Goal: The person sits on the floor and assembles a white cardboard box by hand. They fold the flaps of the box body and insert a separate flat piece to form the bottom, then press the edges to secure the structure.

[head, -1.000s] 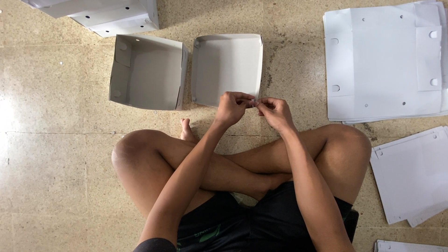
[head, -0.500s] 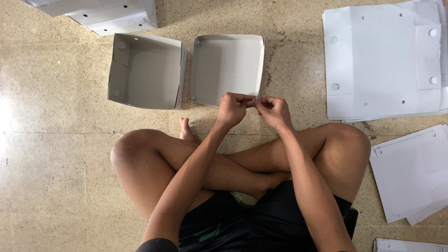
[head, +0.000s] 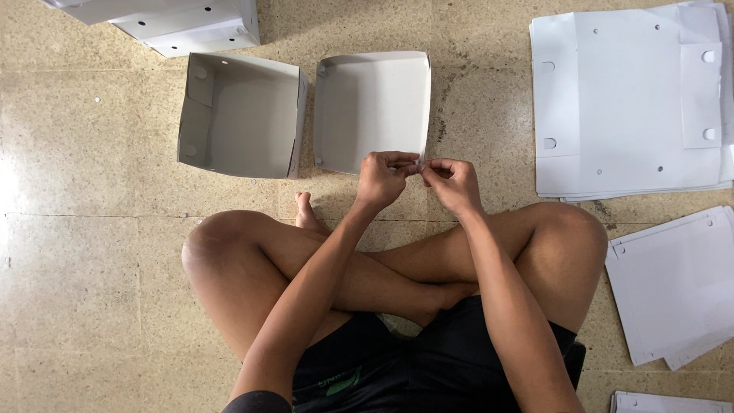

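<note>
While the person sits cross-legged on the floor (head: 92, 229), both hands meet at the near edge of the tray (head: 372, 107): left hand (head: 384, 180) and right hand (head: 453, 183) pinch something tiny (too small to tell), fingertips together. An open box (head: 237, 115) lies just beside.

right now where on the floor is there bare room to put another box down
Bare floor runs wide left of the crossed legs, below the open grey box. A narrower bare strip lies between the shallow tray and the flat white sheets. It is crowded where left hand and right hand meet at the tray's near edge.
</note>
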